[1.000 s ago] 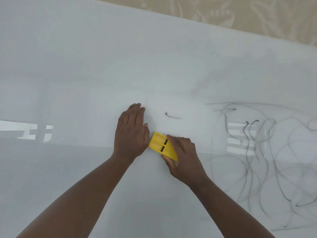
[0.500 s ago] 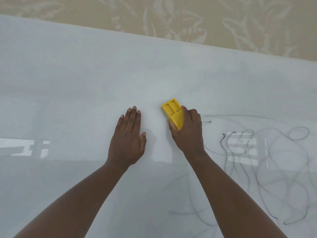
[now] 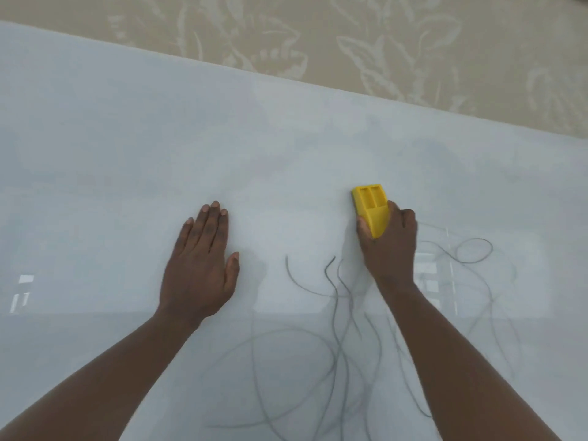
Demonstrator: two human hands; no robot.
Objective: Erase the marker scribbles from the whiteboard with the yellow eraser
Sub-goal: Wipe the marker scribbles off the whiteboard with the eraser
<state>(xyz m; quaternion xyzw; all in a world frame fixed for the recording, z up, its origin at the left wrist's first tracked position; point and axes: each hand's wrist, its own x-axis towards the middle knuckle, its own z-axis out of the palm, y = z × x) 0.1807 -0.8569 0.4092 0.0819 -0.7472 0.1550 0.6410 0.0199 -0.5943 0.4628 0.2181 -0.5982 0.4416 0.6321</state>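
Looking down over a large whiteboard (image 3: pixel 127 138) lying flat, two bare forearms enter from the near edge and reach away from the viewer. Nearest, grey marker scribbles (image 3: pixel 337 338) loop and tangle across the near-right part of the board, running between the forearms and out past the right arm toward the right edge. Further in, the left hand (image 3: pixel 200 265) lies flat and open, palm down, fingers together and thumb spread, holding nothing, seemingly steadying the board on a patch that looks clean. Beyond the scribbles, the right hand (image 3: pixel 389 246) is wrapped around the rear of the yellow eraser (image 3: pixel 372 208), which sits on the board just past the far ends of the lines, its recessed top facing up. The far half of the board looks bare, and past its far edge is a beige floral-patterned floor (image 3: pixel 350 36). Erasing appears well under way but unfinished; the next move likely calls for pulling the eraser back toward the near edge, pressed flat, through the remaining lines.
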